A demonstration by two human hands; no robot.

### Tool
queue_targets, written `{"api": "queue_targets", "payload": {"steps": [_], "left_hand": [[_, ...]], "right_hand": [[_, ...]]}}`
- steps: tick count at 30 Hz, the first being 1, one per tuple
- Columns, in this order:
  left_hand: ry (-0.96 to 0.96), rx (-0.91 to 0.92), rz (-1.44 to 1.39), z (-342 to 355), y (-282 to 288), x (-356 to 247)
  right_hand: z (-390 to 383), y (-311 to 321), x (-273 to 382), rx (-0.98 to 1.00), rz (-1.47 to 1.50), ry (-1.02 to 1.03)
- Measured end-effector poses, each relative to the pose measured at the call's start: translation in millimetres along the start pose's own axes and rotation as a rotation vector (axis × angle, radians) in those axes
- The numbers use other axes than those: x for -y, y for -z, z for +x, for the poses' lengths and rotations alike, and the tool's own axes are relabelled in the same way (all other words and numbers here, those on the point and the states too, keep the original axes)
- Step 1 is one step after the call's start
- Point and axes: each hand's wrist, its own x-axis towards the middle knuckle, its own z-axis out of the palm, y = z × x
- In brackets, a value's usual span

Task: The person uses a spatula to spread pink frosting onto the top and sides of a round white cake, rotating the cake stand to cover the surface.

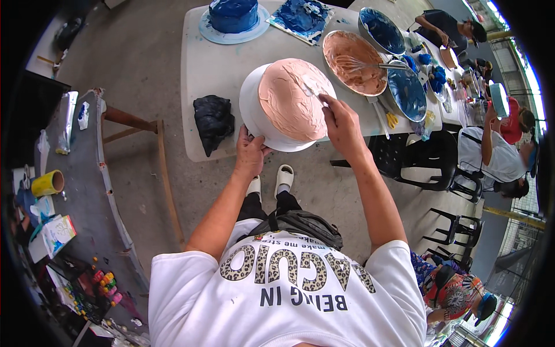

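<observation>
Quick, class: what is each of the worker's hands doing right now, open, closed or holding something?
Left hand: closed, holding the edge of the white round base.
Right hand: closed, holding a small spreading tool at the peach frosting.

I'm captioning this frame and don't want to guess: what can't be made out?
- Left hand, head view: its grip underneath, hidden by the white cake board.
- Spreading tool, head view: its handle, covered by the right hand.
- Blue-frosted cake, head view: its far side, cut off by the top edge.
</observation>
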Motion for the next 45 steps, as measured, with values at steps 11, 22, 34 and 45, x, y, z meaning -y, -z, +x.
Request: {"api": "queue_targets", "payload": {"steps": [11, 22, 34, 45], "left_hand": [[0.025, 0.038, 0.013, -2, -1, -5], [0.064, -0.005, -0.089, 30, 20, -18], [0.09, -0.031, -0.155, 32, 8, -21], [0.115, -0.012, 0.013, 43, 39, -49]], "right_hand": [[-20, -10, 22, 0.187, -0.009, 0.08], [-59, 37, -6, 0.154, -0.064, 0.07], [-45, -3, 6, 0.151, 0.032, 0.134], [-44, 44, -36, 0.055, -0.032, 0.002]]}}
